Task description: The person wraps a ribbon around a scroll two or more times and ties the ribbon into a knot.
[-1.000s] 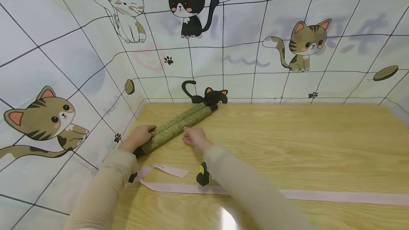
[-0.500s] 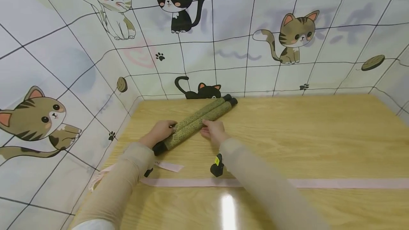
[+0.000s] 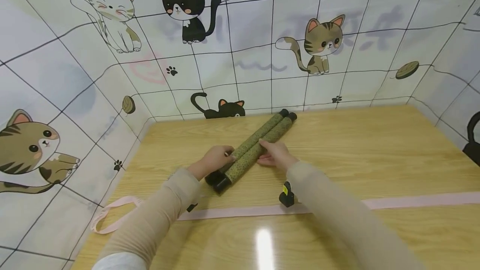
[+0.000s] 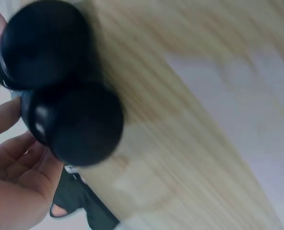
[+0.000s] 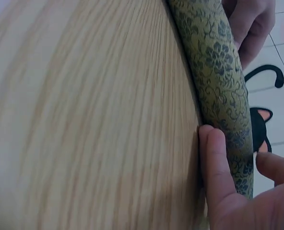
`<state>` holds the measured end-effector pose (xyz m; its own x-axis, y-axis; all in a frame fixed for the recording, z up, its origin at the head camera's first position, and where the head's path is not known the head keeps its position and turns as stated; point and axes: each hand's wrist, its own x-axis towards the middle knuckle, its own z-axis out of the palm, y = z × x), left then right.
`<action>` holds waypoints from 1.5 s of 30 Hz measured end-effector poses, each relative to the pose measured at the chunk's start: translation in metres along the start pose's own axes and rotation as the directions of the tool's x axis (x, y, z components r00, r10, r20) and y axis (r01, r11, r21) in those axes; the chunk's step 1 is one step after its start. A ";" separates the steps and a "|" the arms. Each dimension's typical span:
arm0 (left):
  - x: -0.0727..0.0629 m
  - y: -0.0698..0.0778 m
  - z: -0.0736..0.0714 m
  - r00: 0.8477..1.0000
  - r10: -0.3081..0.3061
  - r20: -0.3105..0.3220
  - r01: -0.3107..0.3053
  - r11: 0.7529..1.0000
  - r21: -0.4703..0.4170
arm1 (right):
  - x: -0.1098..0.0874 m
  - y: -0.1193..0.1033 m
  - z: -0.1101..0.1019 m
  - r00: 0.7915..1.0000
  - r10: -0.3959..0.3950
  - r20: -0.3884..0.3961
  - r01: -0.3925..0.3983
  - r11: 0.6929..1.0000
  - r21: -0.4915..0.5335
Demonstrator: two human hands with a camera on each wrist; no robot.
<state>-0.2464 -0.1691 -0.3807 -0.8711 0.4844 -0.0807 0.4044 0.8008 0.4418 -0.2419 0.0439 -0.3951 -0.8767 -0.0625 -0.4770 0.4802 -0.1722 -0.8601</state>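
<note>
A scroll (image 3: pixel 249 153), rolled from both ends into two side-by-side rolls, lies slanted over the table, far end pointing right. Its cloth is olive-gold with dark flowers, seen close in the right wrist view on one roll (image 5: pixel 216 62). Black round knobs (image 4: pixel 84 124) cap the ends. My left hand (image 3: pixel 217 159) holds the left side near the close end, thumb and fingers around the roll. On the opposite side, my right hand (image 3: pixel 275 153) grips the roll about midway, thumb on top and fingers low along the table (image 5: pixel 108 120).
A pale pink ribbon (image 3: pixel 240 211) runs across the table in front, with a loop (image 3: pixel 99 220) at the left. A small black weight with a yellow label (image 3: pixel 286 195) sits beside my right sleeve. Cat-printed walls (image 3: pixel 251 61) close off the back and sides.
Both hands have carried the scroll to the right and turned it slightly steeper. The right hand has closed onto the roll. The camera view has shifted to the right.
</note>
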 end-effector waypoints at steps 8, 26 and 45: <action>0.007 0.041 0.024 0.998 -0.034 0.050 0.041 0.989 -0.145 | -0.010 -0.007 -0.040 1.000 0.004 -0.001 -0.004 0.980 -0.198; -0.040 0.120 0.050 0.994 -0.109 0.028 0.112 0.937 -0.330 | -0.059 -0.006 -0.075 0.987 -0.154 0.046 0.153 0.812 -0.564; -0.092 0.145 0.083 0.962 -0.005 0.274 0.138 0.873 -0.467 | -0.107 0.040 -0.081 0.992 -0.050 0.118 0.117 0.723 -0.681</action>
<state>-0.0840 -0.0684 -0.3835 -0.7636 0.5583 -0.3244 0.1033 0.6015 0.7921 -0.1265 0.1231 -0.3928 -0.8969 -0.1691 -0.4086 0.2636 0.5375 -0.8010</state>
